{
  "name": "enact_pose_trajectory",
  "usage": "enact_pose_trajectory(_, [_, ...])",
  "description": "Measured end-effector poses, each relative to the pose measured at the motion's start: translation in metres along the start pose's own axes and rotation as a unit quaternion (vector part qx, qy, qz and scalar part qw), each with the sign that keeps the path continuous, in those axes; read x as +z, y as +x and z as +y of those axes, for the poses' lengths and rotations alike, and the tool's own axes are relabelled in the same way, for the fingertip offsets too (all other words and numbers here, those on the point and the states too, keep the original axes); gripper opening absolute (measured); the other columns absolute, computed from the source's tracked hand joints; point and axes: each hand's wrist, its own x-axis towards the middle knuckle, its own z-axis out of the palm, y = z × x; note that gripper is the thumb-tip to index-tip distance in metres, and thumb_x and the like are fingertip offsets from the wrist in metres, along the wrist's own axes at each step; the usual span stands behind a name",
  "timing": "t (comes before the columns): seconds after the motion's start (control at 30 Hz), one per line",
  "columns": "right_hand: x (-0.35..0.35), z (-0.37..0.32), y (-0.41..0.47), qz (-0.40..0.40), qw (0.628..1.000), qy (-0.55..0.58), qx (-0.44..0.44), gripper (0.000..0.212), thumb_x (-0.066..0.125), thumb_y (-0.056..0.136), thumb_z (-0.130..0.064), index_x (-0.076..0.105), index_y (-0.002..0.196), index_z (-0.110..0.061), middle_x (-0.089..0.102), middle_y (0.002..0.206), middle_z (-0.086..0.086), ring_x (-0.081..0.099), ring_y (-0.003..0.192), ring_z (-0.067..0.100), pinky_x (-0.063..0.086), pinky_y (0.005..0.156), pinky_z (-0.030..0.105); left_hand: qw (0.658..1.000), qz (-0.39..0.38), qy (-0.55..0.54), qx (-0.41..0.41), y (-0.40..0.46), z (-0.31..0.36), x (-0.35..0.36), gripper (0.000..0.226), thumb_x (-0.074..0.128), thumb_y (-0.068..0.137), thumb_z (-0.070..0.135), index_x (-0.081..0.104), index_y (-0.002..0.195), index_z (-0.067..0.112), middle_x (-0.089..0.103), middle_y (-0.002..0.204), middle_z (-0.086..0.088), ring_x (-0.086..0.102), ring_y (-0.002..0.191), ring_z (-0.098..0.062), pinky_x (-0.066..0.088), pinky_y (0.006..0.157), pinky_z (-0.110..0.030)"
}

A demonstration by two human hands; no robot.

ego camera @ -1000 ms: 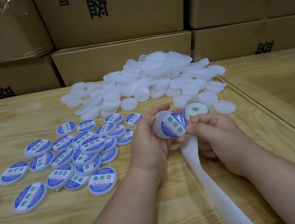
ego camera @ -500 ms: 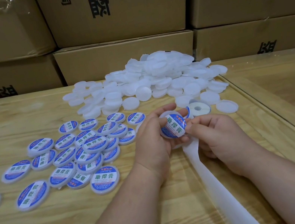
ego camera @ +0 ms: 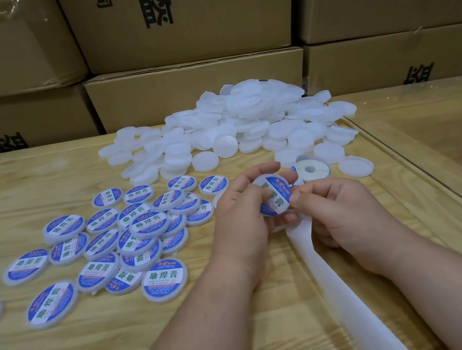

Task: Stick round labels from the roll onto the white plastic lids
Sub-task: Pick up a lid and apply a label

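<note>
Two hands are meeting on one lid (ego camera: 273, 195): left hand (ego camera: 240, 219) gripping it w/ label facing up, right hand (ego camera: 338, 214) pressing from 3 o'clock, thumb on label.

Round blue/white labels read 助焊膏 in green: clearest on the labelled lid nearest the camera (ego camera: 164, 280), same on the lid atop the pile (ego camera: 149, 223) and, partly covered by a thumb, on the lid held in both hands (ego camera: 274, 198). Small print on them isn't legible. Cardboard boxes (ego camera: 182, 13) behind carry big black characters, upside down & cut off, can't read for sure.
</note>
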Motion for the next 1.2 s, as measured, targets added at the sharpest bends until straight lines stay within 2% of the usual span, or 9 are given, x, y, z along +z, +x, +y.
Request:
enact_pose_trajectory(0.2, [-0.001, 0.001, 0.001, 0.013, 1.0, 0.005, 0.001, 0.02, 0.056, 0.097, 0.005, 0.071, 0.086, -0.001, 0.057, 0.047, -0.018, 0.054, 0.039, -0.005, 0.038, 0.041, 0.006, 0.999, 0.014, 0.04, 0.027, -0.002, -0.001, 0.002, 0.043, 0.046, 0.078, -0.001, 0.063, 0.113, 0.015, 0.078, 0.101, -0.009, 0.076, 0.091, -0.027, 0.063, 0.074, -0.042])
enact_pose_trajectory(0.37, [-0.001, 0.002, 0.0, 0.0, 1.0, 0.008, -0.006, 0.023, 0.053, 0.098, 0.007, 0.072, 0.09, -0.003, 0.06, 0.049, -0.016, 0.055, 0.041, -0.006, 0.039, 0.043, 0.005, 0.997, 0.041, 0.037, 0.046, -0.003, 0.0, 0.001, 0.04, 0.044, 0.088, -0.013, 0.06, 0.112, 0.014, 0.078, 0.098, -0.007, 0.077, 0.089, -0.024, 0.061, 0.063, -0.03])
enact_pose_trajectory(0.63, [-0.002, 0.004, 0.0, 0.003, 1.0, -0.002, -0.018, 0.021, 0.057, 0.096, 0.002, 0.076, 0.097, -0.007, 0.07, 0.061, -0.015, 0.058, 0.051, -0.01, 0.041, 0.049, 0.004, 0.994, 0.066, 0.052, 0.065, -0.004, -0.001, 0.002, 0.021, 0.071, 0.09, 0.008, 0.068, 0.108, 0.018, 0.078, 0.098, -0.004, 0.076, 0.088, -0.02, 0.061, 0.066, -0.029])
enact_pose_trajectory(0.7, [-0.003, 0.003, 0.0, 0.019, 1.0, 0.013, -0.015, 0.019, 0.063, 0.094, -0.003, 0.079, 0.094, -0.013, 0.079, 0.089, -0.004, 0.067, 0.067, -0.005, 0.047, 0.06, 0.009, 0.993, 0.083, 0.05, 0.068, -0.004, 0.0, 0.002, 0.012, 0.077, 0.088, 0.017, 0.075, 0.099, 0.022, 0.078, 0.097, -0.005, 0.076, 0.085, -0.019, 0.059, 0.061, -0.027])
enact_pose_trajectory(0.8, [-0.004, 0.003, 0.001, 0.038, 0.999, 0.022, -0.018, 0.015, 0.064, 0.082, -0.016, 0.079, 0.086, -0.015, 0.079, 0.101, 0.007, 0.073, 0.092, 0.025, 0.057, 0.082, 0.038, 0.992, 0.094, 0.037, 0.079, -0.004, 0.003, 0.003, 0.012, 0.066, 0.096, 0.033, 0.072, 0.102, 0.024, 0.079, 0.094, -0.005, 0.077, 0.079, -0.022, 0.057, 0.052, -0.025])
enact_pose_trajectory(0.87, [-0.004, 0.003, 0.001, 0.046, 0.999, 0.016, -0.017, 0.015, 0.063, 0.077, -0.021, 0.078, 0.079, -0.018, 0.077, 0.093, 0.015, 0.069, 0.081, 0.028, 0.053, 0.076, 0.04, 0.989, 0.108, 0.053, 0.09, -0.006, 0.004, 0.003, 0.028, 0.053, 0.1, 0.048, 0.068, 0.102, 0.025, 0.078, 0.085, -0.008, 0.074, 0.06, -0.021, 0.052, 0.042, -0.025])
enact_pose_trajectory(0.97, [-0.003, 0.004, 0.001, 0.052, 0.998, 0.005, -0.017, 0.014, 0.063, 0.074, -0.023, 0.077, 0.074, -0.021, 0.071, 0.071, -0.001, 0.06, 0.063, 0.01, 0.048, 0.056, 0.022, 0.981, 0.152, 0.072, 0.099, -0.004, 0.003, 0.002, 0.044, 0.039, 0.101, 0.059, 0.057, 0.094, 0.02, 0.07, 0.061, -0.005, 0.049, 0.033, -0.016, 0.038, 0.035, -0.021])
enact_pose_trajectory(1.13, [-0.003, 0.004, 0.001, 0.05, 0.999, 0.011, -0.003, 0.014, 0.063, 0.072, -0.025, 0.076, 0.072, -0.019, 0.057, 0.063, 0.002, 0.049, 0.055, 0.014, 0.041, 0.046, 0.022, 0.973, 0.203, 0.024, 0.11, 0.002, 0.002, -0.002, 0.01, 0.048, 0.104, 0.043, 0.051, 0.113, 0.042, 0.056, 0.054, 0.007, 0.048, 0.044, -0.009, 0.037, 0.037, -0.022])
enact_pose_trajectory(1.2, [-0.004, 0.004, 0.001, 0.051, 0.999, 0.01, 0.0, 0.014, 0.063, 0.072, -0.025, 0.076, 0.072, -0.019, 0.055, 0.065, 0.005, 0.046, 0.057, 0.017, 0.039, 0.047, 0.023, 0.968, 0.223, 0.013, 0.119, 0.005, 0.001, -0.005, 0.024, 0.049, 0.105, 0.035, 0.042, 0.122, 0.05, 0.058, 0.057, 0.007, 0.046, 0.043, -0.011, 0.039, 0.039, -0.023])
